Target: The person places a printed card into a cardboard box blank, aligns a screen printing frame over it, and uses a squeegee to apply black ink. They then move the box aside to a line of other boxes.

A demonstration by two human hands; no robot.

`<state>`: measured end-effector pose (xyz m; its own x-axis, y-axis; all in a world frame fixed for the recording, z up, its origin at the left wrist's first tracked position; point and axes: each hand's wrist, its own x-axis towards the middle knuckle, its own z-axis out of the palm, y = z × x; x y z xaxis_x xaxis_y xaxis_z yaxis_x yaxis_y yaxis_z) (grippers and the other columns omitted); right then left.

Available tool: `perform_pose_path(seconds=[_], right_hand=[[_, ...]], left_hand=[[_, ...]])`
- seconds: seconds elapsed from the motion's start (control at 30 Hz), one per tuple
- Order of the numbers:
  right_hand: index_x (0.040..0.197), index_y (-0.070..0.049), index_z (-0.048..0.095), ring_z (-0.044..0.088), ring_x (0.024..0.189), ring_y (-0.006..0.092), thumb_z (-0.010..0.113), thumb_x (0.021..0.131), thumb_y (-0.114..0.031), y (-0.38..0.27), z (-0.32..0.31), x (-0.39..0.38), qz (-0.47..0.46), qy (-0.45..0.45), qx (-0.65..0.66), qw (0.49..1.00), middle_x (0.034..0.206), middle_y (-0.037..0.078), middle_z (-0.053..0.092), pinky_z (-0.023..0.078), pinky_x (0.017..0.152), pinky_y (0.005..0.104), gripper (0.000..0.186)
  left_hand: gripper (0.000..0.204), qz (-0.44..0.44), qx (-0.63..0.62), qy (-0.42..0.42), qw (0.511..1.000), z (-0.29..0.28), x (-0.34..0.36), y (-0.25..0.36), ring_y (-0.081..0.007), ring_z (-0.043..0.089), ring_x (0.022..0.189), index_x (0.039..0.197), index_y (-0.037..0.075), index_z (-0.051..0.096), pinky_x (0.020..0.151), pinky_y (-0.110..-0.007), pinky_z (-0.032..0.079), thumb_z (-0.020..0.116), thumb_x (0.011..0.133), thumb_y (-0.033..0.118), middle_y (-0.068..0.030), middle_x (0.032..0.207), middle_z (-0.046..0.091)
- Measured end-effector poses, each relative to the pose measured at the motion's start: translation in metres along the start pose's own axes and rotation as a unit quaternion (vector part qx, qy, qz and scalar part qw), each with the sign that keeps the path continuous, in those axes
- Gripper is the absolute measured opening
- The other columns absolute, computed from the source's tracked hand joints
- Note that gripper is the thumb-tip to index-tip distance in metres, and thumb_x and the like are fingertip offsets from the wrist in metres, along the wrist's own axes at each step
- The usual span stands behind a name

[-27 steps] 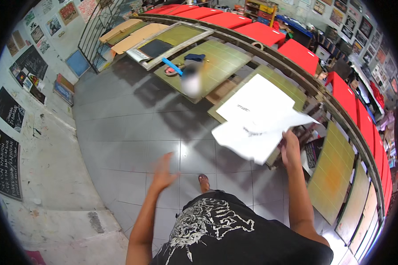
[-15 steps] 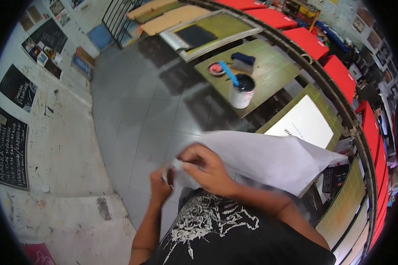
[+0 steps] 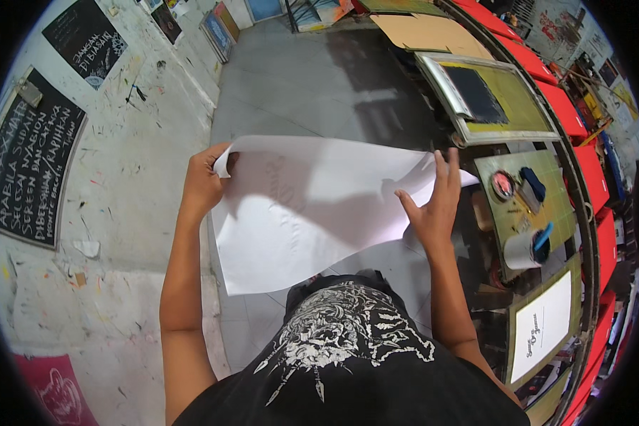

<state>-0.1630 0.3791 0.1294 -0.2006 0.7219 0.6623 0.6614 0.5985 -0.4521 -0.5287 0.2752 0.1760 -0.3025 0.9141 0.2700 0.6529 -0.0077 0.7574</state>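
A large white sheet [image 3: 312, 206] that looks like paper hangs in front of me, bowed, with faint lettering showing through. My left hand [image 3: 207, 181] is closed on its upper left corner, which curls over the fingers. At the other end, my right hand [image 3: 435, 206] has its thumb and fingers spread apart against the sheet's curled right side. A pointed corner of the sheet sticks out beyond those fingers. Whether the fingertips press on the sheet is hard to make out.
At right, green boards hold a white printed sheet [image 3: 542, 328], a white tub [image 3: 522, 251] with a blue-handled tool, and a small pink-filled dish [image 3: 503, 185]. Beyond lies a framed screen [image 3: 547, 137] with dark ink. A stained white wall [image 3: 149, 234] runs along the left.
My hands have moved apart, spreading the sheet that trailed to the right. The left hand is now at its corner, and the right hand's fingers have opened. My view has turned left.
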Motion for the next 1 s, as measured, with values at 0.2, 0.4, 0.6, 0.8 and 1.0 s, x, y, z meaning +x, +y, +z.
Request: perform_pose_path(seconds=[0.2,0.4,0.6,0.8,1.0], right_hand=[[0.108,-0.007,0.062,0.058,0.09,0.0317,0.076,0.069,-0.013,0.026,0.119,0.064,0.035,-0.082,0.012,0.996,0.094,0.012,0.064,0.042,0.087,0.0402,0.042],[0.088,-0.004,0.066,0.062,0.08,0.0297,0.069,0.068,0.003,0.052,0.21,0.157,-0.005,-0.019,0.115,0.993,0.086,0.012,0.063,0.049,0.07,0.0344,0.022],[0.094,0.0,0.06,0.06,0.092,0.0296,0.069,0.077,-0.009,0.081,0.265,0.247,-0.071,0.124,0.177,0.974,0.097,0.018,0.062,0.048,0.084,0.0371,0.021],[0.102,-0.003,0.049,0.06,0.106,0.0293,0.068,0.085,-0.014,0.12,0.335,0.342,-0.052,0.135,0.305,0.941,0.107,0.019,0.061,0.05,0.091,0.0383,0.027],[0.1,-0.004,0.043,0.061,0.104,0.0322,0.065,0.087,-0.016,0.136,0.396,0.434,-0.113,0.155,0.289,0.938,0.107,0.024,0.061,0.051,0.09,0.0469,0.028]], left_hand=[[0.022,0.151,0.108,0.026,0.982,-0.035,0.114,-0.03,-0.0236,0.064,0.075,0.093,0.003,0.068,0.073,-0.03,0.051,0.063,0.073,-0.003,-0.0108,0.087,0.069],[0.017,0.291,0.219,0.113,0.924,-0.047,0.236,-0.089,-0.0269,0.063,0.079,0.088,0.006,0.068,0.088,-0.041,0.046,0.067,0.072,0.007,-0.0096,0.084,0.067],[0.017,0.317,0.303,0.204,0.875,-0.047,0.213,-0.09,-0.0229,0.062,0.08,0.086,0.011,0.065,0.085,-0.049,0.046,0.07,0.071,0.01,-0.0043,0.081,0.063],[0.064,0.147,0.076,-0.102,0.981,0.013,0.256,-0.134,-0.0297,0.06,0.1,0.114,0.009,0.061,0.087,-0.045,0.047,0.072,0.051,0.006,-0.0109,0.114,0.061],[0.083,0.088,-0.388,-0.26,0.88,0.106,0.41,-0.223,-0.0327,0.019,0.14,0.143,0.006,0.034,0.113,-0.045,0.015,0.051,0.079,0.057,-0.0164,0.15,0.027]])
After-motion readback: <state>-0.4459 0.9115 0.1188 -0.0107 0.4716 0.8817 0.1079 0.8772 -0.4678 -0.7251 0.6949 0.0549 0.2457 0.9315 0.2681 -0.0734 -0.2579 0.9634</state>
